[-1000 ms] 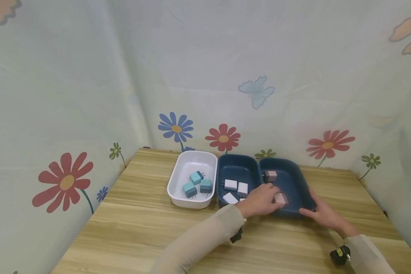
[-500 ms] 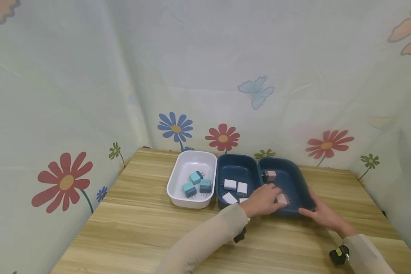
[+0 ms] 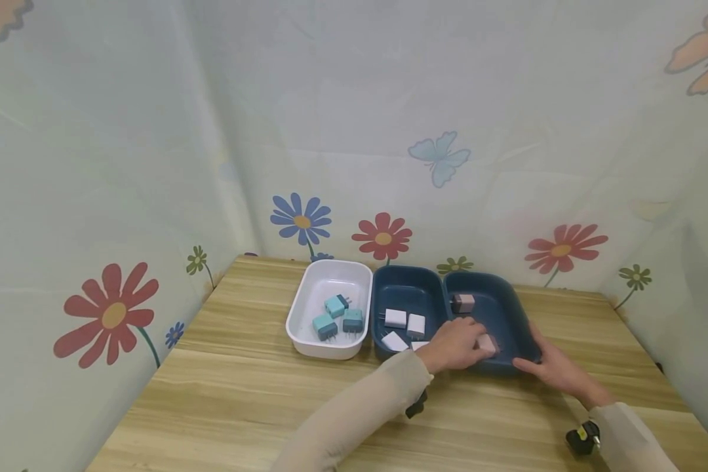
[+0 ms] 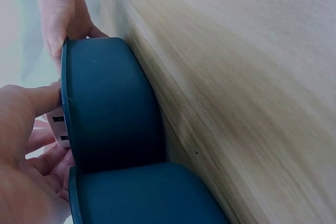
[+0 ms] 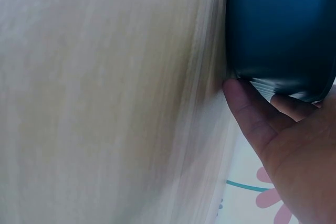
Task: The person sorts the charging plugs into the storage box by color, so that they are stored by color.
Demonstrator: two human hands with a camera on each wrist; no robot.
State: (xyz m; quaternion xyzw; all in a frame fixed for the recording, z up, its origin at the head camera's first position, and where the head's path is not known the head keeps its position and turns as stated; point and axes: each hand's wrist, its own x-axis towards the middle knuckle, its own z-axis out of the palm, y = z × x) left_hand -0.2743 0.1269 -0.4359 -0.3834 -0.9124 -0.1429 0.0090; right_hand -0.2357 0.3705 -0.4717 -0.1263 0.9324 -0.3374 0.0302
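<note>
My left hand (image 3: pixel 457 344) reaches over the near side of the right-hand dark blue tray (image 3: pixel 501 314). Its thumb and fingers pinch a pale pink plug-in charger (image 3: pixel 487 345), low inside that tray. Two dark USB ports show on the charger (image 4: pixel 60 128) in the left wrist view, partly hidden by the fingers. Meanwhile my right hand (image 3: pixel 557 367) holds the tray's near right corner, thumb at the front and fingers along the outer side. Another pink charger (image 3: pixel 464 303) lies by the tray's left wall, its prongs pointing left.
Left of it stands a second dark blue tray (image 3: pixel 410 288) with several white chargers (image 3: pixel 395 318). A white tray (image 3: pixel 332 278) with 3 teal chargers (image 3: pixel 352 320) sits further left. All stand on a wooden table (image 3: pixel 230 380), before a flower-print curtain (image 3: pixel 342 131).
The left hand and the pink charger it pinches have shifted slightly to the right within the tray. The right hand keeps its hold on the corner.
</note>
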